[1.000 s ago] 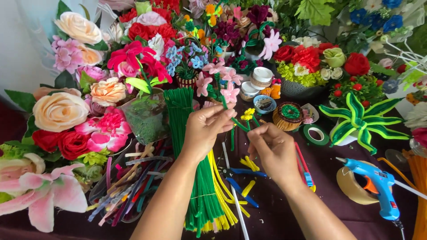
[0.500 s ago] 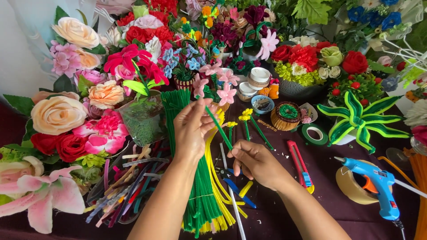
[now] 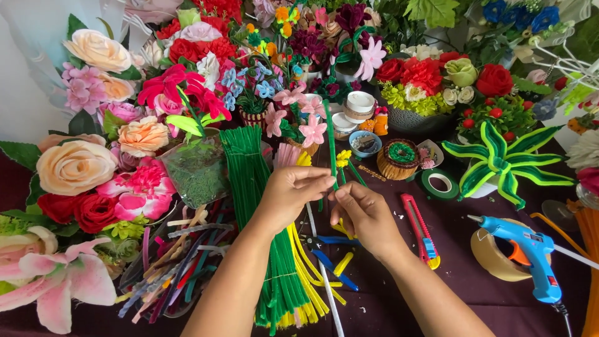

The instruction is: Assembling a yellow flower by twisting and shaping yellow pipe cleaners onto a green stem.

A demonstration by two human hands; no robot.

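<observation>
I pinch the green pipe-cleaner stem (image 3: 329, 146) upright between both hands, left hand (image 3: 288, 195) and right hand (image 3: 365, 215) meeting fingertip to fingertip over the bench (image 3: 462, 249), so it stays steady for fine work.

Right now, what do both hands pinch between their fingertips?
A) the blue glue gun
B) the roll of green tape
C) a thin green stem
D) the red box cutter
C: the left hand and right hand meet on the upright thin green stem; the other things lie untouched on the table.
</observation>
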